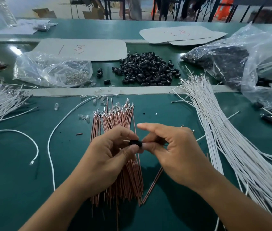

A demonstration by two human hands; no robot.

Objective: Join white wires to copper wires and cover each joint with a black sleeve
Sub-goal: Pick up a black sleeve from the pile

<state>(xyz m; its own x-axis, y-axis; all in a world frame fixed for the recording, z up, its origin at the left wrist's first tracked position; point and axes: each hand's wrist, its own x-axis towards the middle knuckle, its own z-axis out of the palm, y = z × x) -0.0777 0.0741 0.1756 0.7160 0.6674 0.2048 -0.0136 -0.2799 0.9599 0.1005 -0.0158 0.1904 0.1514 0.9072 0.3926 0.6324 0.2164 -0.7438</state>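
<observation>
My left hand (pixel 108 154) pinches one end of a black sleeve (pixel 136 142) between thumb and forefinger. My right hand (pixel 176 152) pinches the other end with thumb and a curled finger, and its forefinger sticks out straight above. The sleeve sits right between my two hands, lifted off the table (pixel 15 164), with a short pale stub poking out on the left side. I cannot tell whether the joint inside is fully seated. A thin white wire (pixel 218 126) runs off from under my right hand toward the right, and a copper strand (pixel 153 182) slants down below it, so I judge this is one joint being covered now. Directly under my hands lies the bundle of copper wires (pixel 115 119), fanned out away from me, and it looks thick. To my right is a big sheaf of white wires (pixel 228 147), and a second sheaf (pixel 0 100) lies to my left. A few finished pieces (pixel 271 114), wires with black sleeves on them, lie at the far right edge. Further off is the pile of sleeves (pixel 146 70), with a clear bag (pixel 53 69) of small shiny parts beside it on the left. Going by the small finished lot against these big stocks, I reckon most of the work is ahead of me.
</observation>
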